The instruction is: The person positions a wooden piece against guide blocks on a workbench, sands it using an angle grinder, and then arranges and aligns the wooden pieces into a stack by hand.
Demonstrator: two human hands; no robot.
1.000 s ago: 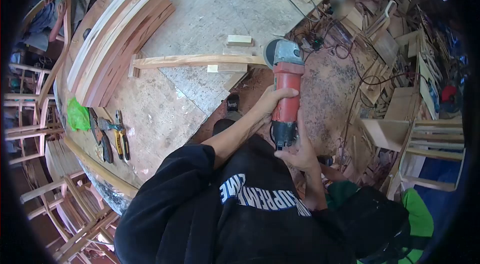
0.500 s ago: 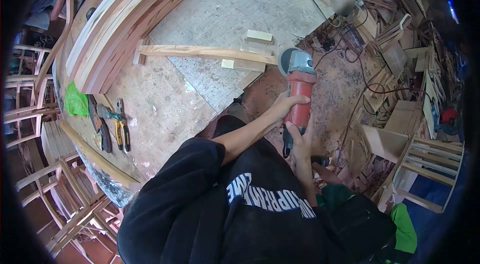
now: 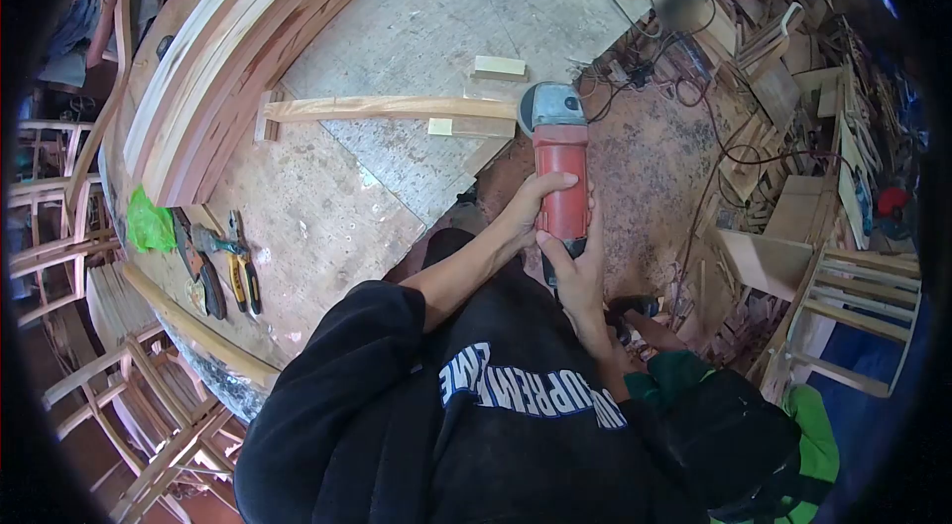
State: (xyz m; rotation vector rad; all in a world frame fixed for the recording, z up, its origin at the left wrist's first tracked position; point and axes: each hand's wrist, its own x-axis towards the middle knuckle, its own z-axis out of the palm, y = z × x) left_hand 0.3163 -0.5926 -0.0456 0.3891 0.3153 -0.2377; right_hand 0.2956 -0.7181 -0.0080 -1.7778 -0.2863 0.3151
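Note:
A red angle grinder (image 3: 561, 152) with a grey head is held upright in the view. My left hand (image 3: 536, 204) wraps round the middle of its body, thumb across the front. Lower down, my right hand (image 3: 578, 271) grips the dark rear end. The grinder's disc (image 3: 527, 110) is at the right end of a long, slightly curved wooden strip (image 3: 397, 108); whether they touch cannot be told. That strip lies across the worktable (image 3: 327, 217), its left end at a small wood block (image 3: 267, 117), with other small blocks (image 3: 500, 67) beside its right part.
Stacked curved boards (image 3: 238, 68) lie at the upper left. Pliers (image 3: 243, 271), a green bag (image 3: 149, 223) and a curved wooden piece (image 3: 198, 326) are on the left side. Cables (image 3: 709, 117) and wood scraps (image 3: 783, 197) lie on the right. A slatted frame (image 3: 863, 311) stands lower right.
My right hand has moved from the grinder's rear, where its fingers were spread, up round its lower body. The view has shifted, and the grinder remains at the strip's right end.

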